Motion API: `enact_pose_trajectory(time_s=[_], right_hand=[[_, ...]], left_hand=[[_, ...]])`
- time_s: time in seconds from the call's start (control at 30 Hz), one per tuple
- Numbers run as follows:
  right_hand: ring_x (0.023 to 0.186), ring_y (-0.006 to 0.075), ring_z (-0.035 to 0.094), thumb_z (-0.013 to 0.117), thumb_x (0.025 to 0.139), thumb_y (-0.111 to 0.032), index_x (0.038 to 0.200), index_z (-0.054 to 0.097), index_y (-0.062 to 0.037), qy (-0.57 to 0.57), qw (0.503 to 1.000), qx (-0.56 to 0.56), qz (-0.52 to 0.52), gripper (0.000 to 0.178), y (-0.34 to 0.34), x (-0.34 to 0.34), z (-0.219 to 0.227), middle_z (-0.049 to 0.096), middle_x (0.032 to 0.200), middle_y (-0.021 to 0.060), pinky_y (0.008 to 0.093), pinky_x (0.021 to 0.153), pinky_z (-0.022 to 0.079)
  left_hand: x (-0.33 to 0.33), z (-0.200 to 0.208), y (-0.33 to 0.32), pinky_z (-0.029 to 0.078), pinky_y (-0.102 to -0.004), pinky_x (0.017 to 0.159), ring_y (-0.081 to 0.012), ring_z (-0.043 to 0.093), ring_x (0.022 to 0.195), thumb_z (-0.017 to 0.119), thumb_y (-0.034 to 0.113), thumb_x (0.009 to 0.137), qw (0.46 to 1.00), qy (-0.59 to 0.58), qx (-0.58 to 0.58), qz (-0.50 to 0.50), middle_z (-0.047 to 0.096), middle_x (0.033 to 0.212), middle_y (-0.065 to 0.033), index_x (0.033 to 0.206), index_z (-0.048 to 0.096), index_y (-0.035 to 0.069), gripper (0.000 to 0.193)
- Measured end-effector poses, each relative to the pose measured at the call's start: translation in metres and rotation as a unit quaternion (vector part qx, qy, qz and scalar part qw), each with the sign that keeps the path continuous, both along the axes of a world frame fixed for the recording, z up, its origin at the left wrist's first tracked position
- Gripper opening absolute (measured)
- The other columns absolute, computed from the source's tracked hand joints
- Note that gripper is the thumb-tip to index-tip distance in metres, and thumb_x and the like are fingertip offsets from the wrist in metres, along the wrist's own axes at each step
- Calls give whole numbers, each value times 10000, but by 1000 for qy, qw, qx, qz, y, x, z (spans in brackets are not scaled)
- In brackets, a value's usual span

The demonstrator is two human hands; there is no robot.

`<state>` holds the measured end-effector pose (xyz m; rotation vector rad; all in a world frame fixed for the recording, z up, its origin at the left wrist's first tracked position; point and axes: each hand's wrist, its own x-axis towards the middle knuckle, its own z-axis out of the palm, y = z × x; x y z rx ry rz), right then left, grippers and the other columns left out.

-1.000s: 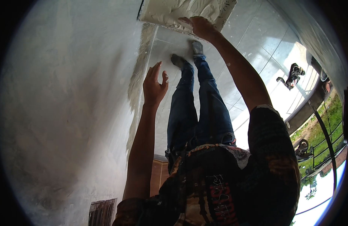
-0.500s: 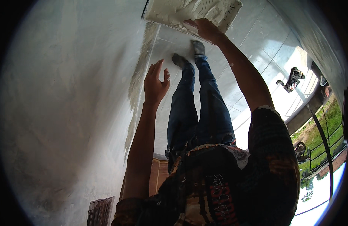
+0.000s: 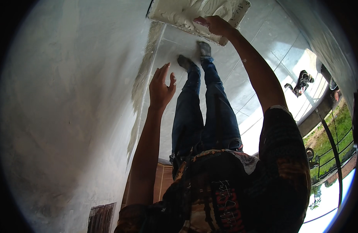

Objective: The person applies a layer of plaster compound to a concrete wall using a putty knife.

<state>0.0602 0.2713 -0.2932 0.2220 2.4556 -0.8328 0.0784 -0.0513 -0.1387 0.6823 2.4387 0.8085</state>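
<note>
From where I sit, the pale paste (image 3: pixel 179 11) looks thick, wet and smooth, lying in ridges and swirls; I'd expect it to be soft, slippery and slow to flow. It fills a broad shallow tray (image 3: pixel 224 42), just beyond the feet (image 3: pixel 204 49), its left edge close to the wall (image 3: pixel 70 97) and its far edge cut off at the top of my view. What bears the tray I can't make out. I'd reckon it stiff-sided and heavy with this load, best gripped by both short edges, kept level, with fingers clear of the smeared rim.

My right hand (image 3: pixel 220 26) is over the near edge of the tray, toward its right corner, fingers curled; something reddish shows at the fingertips, but I can't tell whether it is a held tool. My left hand (image 3: pixel 162 90) hangs half open in the air, thumb apart and holding nothing, with pale flecks on its fingers.

Around me, a rough brownish strip (image 3: pixel 146 70) runs along the wall's foot. The wall hems in my left side, and the legs (image 3: pixel 188 105) stand close below the near edge. A dark crumpled bundle (image 3: pixel 303 82) lies on the tiled floor (image 3: pixel 260 54), well off to the right.
</note>
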Motion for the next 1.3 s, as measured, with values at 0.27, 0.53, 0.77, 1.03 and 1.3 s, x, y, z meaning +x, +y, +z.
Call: enact_pose_trajectory(time_s=[0.27, 0.53, 0.77, 1.03, 1.3], right_hand=[[943, 335, 674, 584, 781, -69, 1076, 605, 54, 13, 991, -105, -80, 320, 12, 3, -7, 679, 965, 223, 434, 843, 519], [832, 151, 642, 546, 901, -79, 1187, 589, 10, 8, 805, -430, -409, 303, 16, 40, 19, 654, 973, 78, 292, 712, 555], [947, 292, 658, 485, 924, -16, 1158, 549, 32, 65, 504, -601, -616, 248, 23, 62, 58, 641, 1036, 163, 455, 891, 565], [979, 334, 643, 495, 949, -25, 1122, 535, 96, 112, 446, -596, -658, 215, -4, 45, 142, 617, 1064, 197, 429, 946, 560], [994, 308, 632, 472, 951, -36, 1149, 536, 80, 195, 416, -628, -628, 238, -14, 39, 209, 613, 1088, 183, 392, 919, 584]], left_hand=[[-4, 4, -3, 445, -457, 1059, -374, 627, 1092, 596, 126, 930, 1000, -10, -10, 2, 654, 1181, -203, 1268, 587, 4, 360], [-6, 37, 4, 446, -449, 1060, -377, 620, 1114, 612, 134, 920, 1000, 14, -16, 3, 651, 1208, -204, 1266, 593, 17, 366], [-26, 87, 23, 474, -448, 1016, -391, 607, 1135, 607, 162, 928, 995, 96, 16, -28, 649, 1206, -203, 1270, 594, 19, 371], [-41, 142, 3, 439, -477, 1064, -392, 616, 1116, 605, 127, 907, 985, 159, 68, -20, 654, 1187, -222, 1253, 599, 10, 365], [-53, 181, 2, 428, -472, 1079, -389, 611, 1127, 594, 151, 920, 967, 218, 132, -23, 648, 1195, -233, 1258, 595, 1, 370]])
